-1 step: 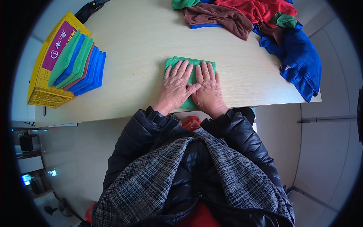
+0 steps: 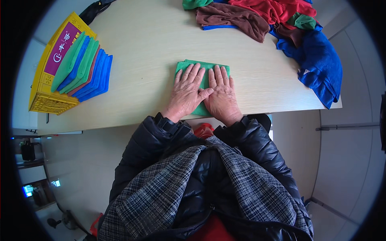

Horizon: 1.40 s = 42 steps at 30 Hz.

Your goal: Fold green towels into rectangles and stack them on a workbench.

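A folded green cloth (image 2: 204,82) lies flat near the front edge of the table (image 2: 140,52). Both of my hands rest palm down on it, side by side. My left hand (image 2: 185,93) has its fingers stretched out toward the cloth's far edge. Its thumb reaches over to the side of my right hand (image 2: 222,98), whose fingers are also straight and flat. Neither hand grips anything. Much of the cloth is hidden under my palms and fingers.
At the left, several folded cloths (image 2: 82,70) in green, blue and brown lean on a yellow box (image 2: 42,90). A loose heap holds a brown cloth (image 2: 229,21), a red cloth (image 2: 269,10) and a blue cloth (image 2: 320,60) at the far right, reaching the table's right corner.
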### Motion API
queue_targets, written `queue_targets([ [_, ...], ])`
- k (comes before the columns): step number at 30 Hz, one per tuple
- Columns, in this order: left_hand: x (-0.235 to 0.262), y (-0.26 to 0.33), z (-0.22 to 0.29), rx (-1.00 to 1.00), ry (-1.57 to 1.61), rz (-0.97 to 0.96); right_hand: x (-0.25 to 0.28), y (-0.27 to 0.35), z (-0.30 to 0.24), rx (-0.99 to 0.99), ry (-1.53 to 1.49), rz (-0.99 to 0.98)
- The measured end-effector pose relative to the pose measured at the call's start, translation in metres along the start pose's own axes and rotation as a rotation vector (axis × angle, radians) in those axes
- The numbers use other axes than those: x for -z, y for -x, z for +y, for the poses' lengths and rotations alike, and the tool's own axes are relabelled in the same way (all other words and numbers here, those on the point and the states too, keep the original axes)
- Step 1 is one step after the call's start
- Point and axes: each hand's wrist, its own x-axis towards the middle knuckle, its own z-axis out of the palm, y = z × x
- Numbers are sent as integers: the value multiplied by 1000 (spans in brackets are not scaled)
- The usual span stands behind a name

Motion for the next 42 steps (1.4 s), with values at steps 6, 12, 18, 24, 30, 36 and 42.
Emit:
queue_targets([
  [6,-2,0,-1,28,45,33,-4,2,3,12,3,25],
  [12,-2,2,-3,96,-23,68,5,1,-1,2,22,18],
  [18,8,5,2,269,-103,1,13,2,-6,22,27,59],
  [24,17,20,9,164,-163,84,10,-10,-6,184,106,50],
  [30,12,24,7,49,12,73,-1,-13,1,238,27,6],
  [36,8,26,3,48,-6,91,-3,-13,0,234,29,17],
  [42,8,27,1,31,-44,60,6,-12,1,227,-4,-10],
])
